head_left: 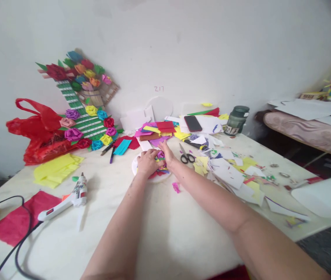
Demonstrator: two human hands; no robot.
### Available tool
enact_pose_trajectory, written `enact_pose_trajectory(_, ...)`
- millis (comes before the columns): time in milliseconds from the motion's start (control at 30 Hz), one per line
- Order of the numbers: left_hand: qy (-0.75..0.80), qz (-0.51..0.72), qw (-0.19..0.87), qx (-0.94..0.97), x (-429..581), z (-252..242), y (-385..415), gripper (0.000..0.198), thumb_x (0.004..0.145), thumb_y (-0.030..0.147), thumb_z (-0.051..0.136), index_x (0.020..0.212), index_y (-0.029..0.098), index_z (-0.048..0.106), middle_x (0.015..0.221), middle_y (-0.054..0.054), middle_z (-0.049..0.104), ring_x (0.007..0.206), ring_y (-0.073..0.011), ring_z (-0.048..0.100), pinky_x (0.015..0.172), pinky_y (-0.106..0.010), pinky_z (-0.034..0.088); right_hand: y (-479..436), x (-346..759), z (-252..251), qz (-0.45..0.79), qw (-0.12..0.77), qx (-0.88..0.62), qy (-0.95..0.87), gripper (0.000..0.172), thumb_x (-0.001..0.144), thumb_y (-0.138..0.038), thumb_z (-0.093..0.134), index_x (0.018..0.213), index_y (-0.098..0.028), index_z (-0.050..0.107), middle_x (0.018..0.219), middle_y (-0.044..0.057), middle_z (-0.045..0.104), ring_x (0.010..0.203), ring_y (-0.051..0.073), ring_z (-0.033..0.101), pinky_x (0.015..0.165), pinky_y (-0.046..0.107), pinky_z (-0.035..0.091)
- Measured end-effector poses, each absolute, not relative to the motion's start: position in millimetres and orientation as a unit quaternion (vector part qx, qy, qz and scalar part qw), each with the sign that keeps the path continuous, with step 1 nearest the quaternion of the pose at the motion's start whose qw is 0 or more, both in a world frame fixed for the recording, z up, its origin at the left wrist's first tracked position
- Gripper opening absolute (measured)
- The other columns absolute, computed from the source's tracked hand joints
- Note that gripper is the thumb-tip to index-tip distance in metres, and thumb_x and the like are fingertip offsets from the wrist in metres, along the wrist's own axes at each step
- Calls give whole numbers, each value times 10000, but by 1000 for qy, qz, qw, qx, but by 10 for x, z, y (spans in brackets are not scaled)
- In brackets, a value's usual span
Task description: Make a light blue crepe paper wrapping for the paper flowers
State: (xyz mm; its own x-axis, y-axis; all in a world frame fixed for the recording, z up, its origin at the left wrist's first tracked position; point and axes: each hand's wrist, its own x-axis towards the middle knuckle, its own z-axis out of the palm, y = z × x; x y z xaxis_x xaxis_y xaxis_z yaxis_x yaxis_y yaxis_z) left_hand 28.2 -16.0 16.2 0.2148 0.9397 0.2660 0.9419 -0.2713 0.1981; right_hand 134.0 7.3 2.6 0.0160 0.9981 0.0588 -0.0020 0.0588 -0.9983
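Observation:
Both my arms reach forward over a white table [165, 229]. My left hand [147, 162] is curled over a small pile of coloured paper pieces [162, 168] on a white round plate [135, 165]. My right hand [165, 151] rests against the same pile from the right, fingers pressed onto a purple paper piece [160, 154]. Whether either hand truly grips a piece is hidden by the fingers.
A glue gun [66, 202] with black cord lies at left, near yellow paper [54, 169] and red paper [19, 221]. Scissors [186, 155], a phone [193, 123], a green jar [237, 120], scattered paper scraps, a red plastic bag [39, 132] and a paper-flower craft [83, 101] surround the plate.

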Motion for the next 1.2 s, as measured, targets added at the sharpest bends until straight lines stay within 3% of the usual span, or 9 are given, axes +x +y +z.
enact_pose_trajectory(100,-609,-162,9,-776,289,157,-151,462,742,500,488,1184,365,499,1259,-6,493,1116,-286,417,880,-444,367,58,1329,63,543,565,-422,-455,691,876,-548,63,1362,-114,295,1394,91,347,1249,130,365,991,268,329)
enact_pose_trajectory(267,-603,-162,23,-781,291,133,-126,465,751,514,466,1188,358,487,1251,-12,494,1098,-289,428,864,-448,377,37,1383,98,559,570,-407,-443,708,872,-537,6,1381,-103,238,1430,82,274,1284,115,301,983,256,337)
enact_pose_trajectory(500,-607,-158,23,-779,298,152,-151,462,736,512,476,1170,355,506,1254,-16,492,1100,-294,428,863,-461,380,81,1358,14,470,558,-472,-495,552,900,-437,133,1238,-149,462,1301,85,475,1156,135,465,889,257,418)
enact_pose_trajectory(633,-606,-155,20,-780,307,169,-161,484,716,533,478,1165,355,512,1253,-10,493,1096,-305,430,860,-476,382,65,1584,128,287,437,-572,-632,344,828,-295,385,1081,-185,591,1158,50,590,1071,149,519,899,239,395)
enact_pose_trajectory(767,-601,-162,19,-782,302,158,-151,494,711,549,473,1162,353,514,1251,-7,495,1092,-306,433,859,-472,387,80,2054,355,88,250,-680,-683,346,722,-155,482,1037,-183,624,1079,90,631,1001,213,568,842,305,421)
enact_pose_trajectory(900,-598,-170,19,-783,294,146,-145,490,713,565,456,1147,348,525,1247,-8,499,1090,-311,430,856,-481,384,105,2342,444,68,31,-731,-678,290,644,-178,593,920,-121,663,951,168,656,951,274,594,797,355,437)
enact_pose_trajectory(1100,-602,-169,14,-780,290,151,-142,518,690,587,475,1149,351,523,1254,-5,495,1092,-310,430,862,-474,383,65,2250,352,54,3,-746,-664,365,633,-206,624,988,-128,640,1053,188,620,999,274,575,825,371,423)
enact_pose_trajectory(1200,-603,-165,11,-780,289,153,-139,517,693,588,473,1152,355,522,1256,-5,493,1095,-308,429,867,-466,380,89,2299,372,67,8,-751,-657,329,621,-206,622,939,-125,648,973,174,647,931,259,603,781,340,440)
